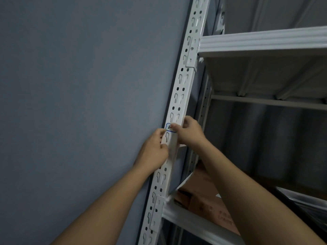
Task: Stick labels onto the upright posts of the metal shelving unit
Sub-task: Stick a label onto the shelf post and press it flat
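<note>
Against a matte grey wall point(79, 103), our left hand point(154, 149) curls its grip round the post point(184, 82), a white perforated steel upright running bottom-left to top-right. The blue-bordered label point(169, 127) sits on the post between our hands, its long axis across it. Our right hand point(189, 131), nearer, pinches the label's right end, apparently smoothing it down. Brown cartons point(208, 206) lie on the shelf point(185, 220).

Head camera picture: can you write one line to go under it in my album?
Both hands, left hand and right hand, press a blue-edged label onto the white post.
</note>
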`<state>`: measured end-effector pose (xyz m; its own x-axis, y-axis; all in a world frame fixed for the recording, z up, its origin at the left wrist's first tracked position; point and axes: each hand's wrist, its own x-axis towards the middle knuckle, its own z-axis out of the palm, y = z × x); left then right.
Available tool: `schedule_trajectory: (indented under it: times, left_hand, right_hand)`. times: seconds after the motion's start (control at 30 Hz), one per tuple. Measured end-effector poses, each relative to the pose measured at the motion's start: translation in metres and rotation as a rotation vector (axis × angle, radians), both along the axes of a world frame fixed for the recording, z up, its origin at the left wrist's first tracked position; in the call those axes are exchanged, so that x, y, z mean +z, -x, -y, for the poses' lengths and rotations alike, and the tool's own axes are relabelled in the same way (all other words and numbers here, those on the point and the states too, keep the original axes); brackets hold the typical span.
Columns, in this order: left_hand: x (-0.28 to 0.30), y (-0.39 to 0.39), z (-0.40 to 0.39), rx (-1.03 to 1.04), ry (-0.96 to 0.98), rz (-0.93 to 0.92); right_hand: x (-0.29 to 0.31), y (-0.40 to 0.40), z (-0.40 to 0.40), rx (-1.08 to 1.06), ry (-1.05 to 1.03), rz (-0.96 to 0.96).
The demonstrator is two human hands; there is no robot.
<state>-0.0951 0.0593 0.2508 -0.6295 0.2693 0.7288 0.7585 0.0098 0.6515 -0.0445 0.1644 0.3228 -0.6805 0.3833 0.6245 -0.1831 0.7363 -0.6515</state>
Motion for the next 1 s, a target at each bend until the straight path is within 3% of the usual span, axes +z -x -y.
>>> schedule_trajectory:
  times: [0.1, 0.2, 0.27, 0.4, 0.47, 0.7, 0.83, 0.9, 1.0]
  left_hand:
    - [0.004, -0.003, -0.001, -0.057, -0.066, 0.057]
    - [0.003, -0.004, 0.0, -0.082, -0.027, 0.051]
    - [0.003, -0.001, -0.001, -0.062, -0.022, 0.06]
    - [0.004, 0.0, -0.001, -0.047, -0.026, 0.096]
    - [0.005, -0.003, 0.0, -0.056, -0.025, 0.099]
    - [0.009, -0.012, 0.005, -0.068, -0.038, 0.108]
    - [0.009, -0.017, 0.008, -0.089, -0.04, 0.105]
    - [0.008, -0.016, 0.006, -0.076, -0.048, 0.101]
    - [0.007, -0.014, 0.004, -0.05, -0.039, 0.105]
  right_hand:
    - [0.001, -0.013, -0.011, 0.235, 0.08, 0.039]
    - [0.002, -0.02, -0.01, 0.316, 0.137, 0.084]
    - [-0.003, -0.015, -0.004, 0.23, 0.104, 0.04]
    - [-0.019, 0.003, 0.014, -0.202, -0.152, -0.033]
    - [-0.019, 0.005, 0.016, -0.251, -0.151, -0.047]
    - [-0.013, -0.008, -0.001, 0.199, 0.139, -0.03]
    - [-0.006, -0.018, -0.007, 0.314, 0.211, 0.06]
    - [-0.004, -0.011, -0.002, 0.214, 0.226, 0.025]
    - [-0.003, 0.001, 0.014, -0.111, 0.058, -0.016]
